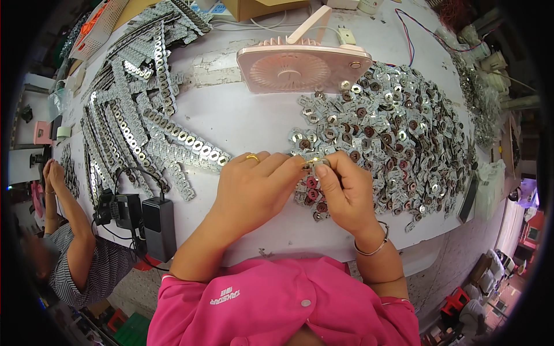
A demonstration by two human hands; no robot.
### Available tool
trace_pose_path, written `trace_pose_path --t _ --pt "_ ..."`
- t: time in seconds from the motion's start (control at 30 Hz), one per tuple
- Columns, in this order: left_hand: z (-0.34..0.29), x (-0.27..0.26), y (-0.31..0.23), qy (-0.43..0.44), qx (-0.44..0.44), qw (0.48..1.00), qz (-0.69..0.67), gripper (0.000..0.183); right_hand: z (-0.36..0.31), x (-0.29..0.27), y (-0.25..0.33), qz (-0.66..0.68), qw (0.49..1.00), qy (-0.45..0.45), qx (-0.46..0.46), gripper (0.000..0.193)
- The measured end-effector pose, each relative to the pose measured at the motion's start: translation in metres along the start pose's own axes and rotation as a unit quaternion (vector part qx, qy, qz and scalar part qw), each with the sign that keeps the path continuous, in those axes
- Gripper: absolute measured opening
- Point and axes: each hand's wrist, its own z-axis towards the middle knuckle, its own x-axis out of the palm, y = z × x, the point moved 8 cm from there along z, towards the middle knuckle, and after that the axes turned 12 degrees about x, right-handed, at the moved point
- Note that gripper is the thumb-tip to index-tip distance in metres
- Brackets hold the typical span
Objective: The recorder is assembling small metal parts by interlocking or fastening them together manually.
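Observation:
My left hand (254,187) and my right hand (348,193) meet in front of me over the table, fingers pinched together. Between their fingertips is a small shiny metal part (312,162), mostly covered by the fingers. A large pile of small metal parts (375,132) with round brown or silvery centres spreads beside and beyond my right hand. To the left of my left hand lie long metal strips (184,138) with rows of round openings, one ending close to my knuckles.
A pink fan (303,69) stands beyond my hands. Black boxes with cables (158,228) sit at the near left table edge. Farther back are a white basket (101,26), a cardboard box (262,8) and red-blue wires (411,37). A co-worker (78,248) sits at left.

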Motion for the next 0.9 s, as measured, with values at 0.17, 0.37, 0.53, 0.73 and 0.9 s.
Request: trace_pose_path --t 0.17,0.37,0.53,0.73,0.9 --pt "-0.004 -0.001 -0.003 -0.063 0.004 0.995 0.075 0.019 0.001 0.002 -0.003 0.057 0.998 0.003 0.021 0.020" --pt "-0.001 -0.002 -0.013 -0.075 0.060 0.992 0.078 0.025 -0.001 -0.001 -0.019 0.119 0.991 -0.019 0.063 0.019" --pt "0.003 0.004 -0.005 -0.019 -0.008 1.000 -0.018 0.029 -0.001 -0.012 -0.007 0.076 0.993 -0.084 0.037 0.014" --pt "-0.007 -0.001 0.017 0.005 -0.102 0.979 -0.176 0.030 0.001 -0.036 0.012 -0.083 0.982 -0.158 -0.067 0.009" --pt "-0.023 0.011 0.032 0.005 -0.216 0.912 -0.348 0.023 0.001 -0.015 0.016 -0.061 0.996 0.005 -0.068 0.010"
